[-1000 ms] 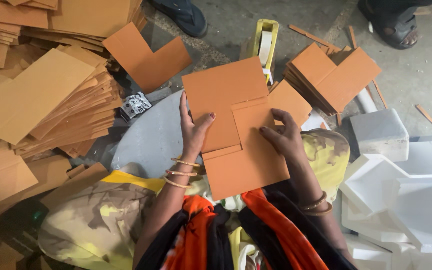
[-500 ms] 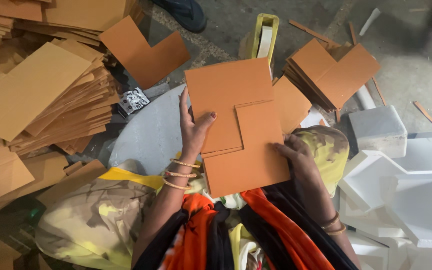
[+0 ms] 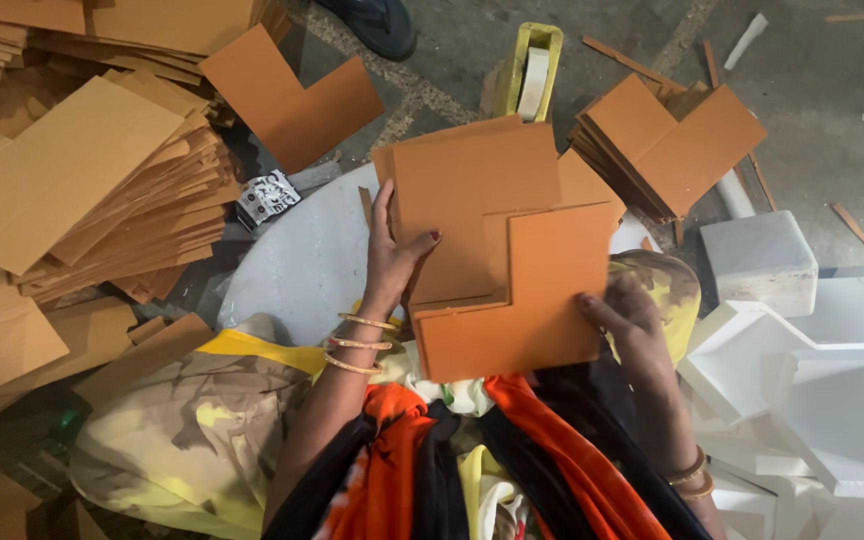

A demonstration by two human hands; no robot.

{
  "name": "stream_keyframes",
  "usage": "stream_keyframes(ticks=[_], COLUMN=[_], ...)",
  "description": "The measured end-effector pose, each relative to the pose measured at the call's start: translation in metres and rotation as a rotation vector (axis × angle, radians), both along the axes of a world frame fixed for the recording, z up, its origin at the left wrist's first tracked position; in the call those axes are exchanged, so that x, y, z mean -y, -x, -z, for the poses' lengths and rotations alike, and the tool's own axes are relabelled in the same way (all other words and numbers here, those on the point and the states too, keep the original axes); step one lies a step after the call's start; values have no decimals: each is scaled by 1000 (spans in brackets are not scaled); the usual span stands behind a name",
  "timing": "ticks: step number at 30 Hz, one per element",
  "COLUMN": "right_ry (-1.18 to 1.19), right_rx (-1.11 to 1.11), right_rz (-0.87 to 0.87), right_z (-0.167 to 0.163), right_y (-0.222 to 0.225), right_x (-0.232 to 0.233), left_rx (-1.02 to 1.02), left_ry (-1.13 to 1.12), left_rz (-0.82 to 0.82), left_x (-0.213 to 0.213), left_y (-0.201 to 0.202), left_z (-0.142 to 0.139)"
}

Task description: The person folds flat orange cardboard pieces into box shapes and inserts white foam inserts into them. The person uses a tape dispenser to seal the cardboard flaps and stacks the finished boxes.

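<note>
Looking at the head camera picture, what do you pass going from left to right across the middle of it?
Heap of flat cardboard sheets → left hand → L-shaped orange cardboard pieces held up → right hand → white foam block → white foam trays.

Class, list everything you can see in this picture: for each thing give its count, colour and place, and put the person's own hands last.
L-shaped cardboard pieces: at least two, orange-brown, held overlapping at centre.
L-shaped cardboard stack: one stack, orange-brown, upper right floor.
Single L-shaped cardboard piece: one, orange-brown, top centre-left.
Flat cardboard sheets: many, tan, heaped at left.
Tape dispenser: one, yellow, top centre.
Foam blocks: several, white, right.
Round foam board: one, white, under the held pieces.
Shoe: one, dark, top edge.
Left hand: grips the pieces' left edge.
Right hand: supports the lower right edge.
</note>
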State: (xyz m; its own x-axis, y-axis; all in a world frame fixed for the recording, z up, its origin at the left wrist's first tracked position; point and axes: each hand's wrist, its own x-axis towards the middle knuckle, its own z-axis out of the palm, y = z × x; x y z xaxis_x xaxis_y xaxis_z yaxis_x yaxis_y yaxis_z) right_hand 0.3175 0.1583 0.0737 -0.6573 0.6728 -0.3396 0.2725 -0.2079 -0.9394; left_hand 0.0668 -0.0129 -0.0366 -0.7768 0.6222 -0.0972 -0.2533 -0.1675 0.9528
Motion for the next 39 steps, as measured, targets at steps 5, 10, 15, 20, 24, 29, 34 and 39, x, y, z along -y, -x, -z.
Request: stream_keyframes(ticks=[5,10,15,20,24,29,34,39], right_ry=[-32,-75,-24,-88,-25,14,113,157], right_rx=[-238,-238,-99,21,72,99,90,52], right_rz=[136,105,-196,-322,-331,-367,-422,-491], right_z=[25,10,5,17,18,10,19,35], right_y=[-25,-18,23,48,54,62,76,85], right_x=[-28,-40,-46,-37,-24,-21,-21,-21], left_rx=[166,333,348,474,447,431,352,-342], left_ry=[-34,-74,-144,-182,-232,-227,-140,127], left_rz=[0,-7,-38,-52,-67,-23,-67,-124], left_x=[-3,-7,-8,-7,-7,-7,-10,-11], left_y=[5,5,8,9,6,4,3,2], left_z=[6,10,13,17,14,6,7,8])
